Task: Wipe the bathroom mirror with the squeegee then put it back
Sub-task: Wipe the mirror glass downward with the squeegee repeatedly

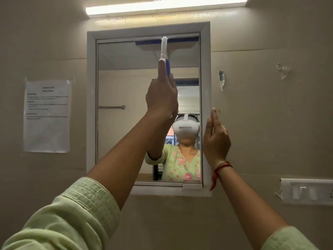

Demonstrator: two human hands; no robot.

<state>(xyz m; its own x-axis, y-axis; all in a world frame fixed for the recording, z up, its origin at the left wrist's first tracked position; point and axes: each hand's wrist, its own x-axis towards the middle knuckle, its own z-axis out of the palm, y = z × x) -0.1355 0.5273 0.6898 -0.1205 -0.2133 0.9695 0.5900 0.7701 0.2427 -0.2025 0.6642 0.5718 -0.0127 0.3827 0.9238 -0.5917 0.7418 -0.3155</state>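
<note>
While the left hand [162, 94] was clamped round the blue grip of the white-and-blue plastic squeegee [164, 48], the head view showed the tool rising straight up from that hand. Its wide blade lay across the very top of the white-framed rectangular bathroom mirror [117, 83], just under the upper rail. The blade reached to the frame on the hand's right, while a strip of glass to the hand's left lay beyond it.

Lower and further right, the right hand [216, 141] rested with fingers straight and together against the outer edge of the mirror's frame, gripping nothing and apparently steadying it.

The blade seemed poised at the head of a downward stroke, so most of the wiping was probably yet to come. To do it well, the left hand should draw the blade down in one steady pull, level and evenly pressed so the rubber edge never lifted. A second, slightly overlapping pass should then take the left strip. Bracing with the right hand throughout would keep the frame from shifting. Where the squeegee belonged afterwards could not be seen.
</note>
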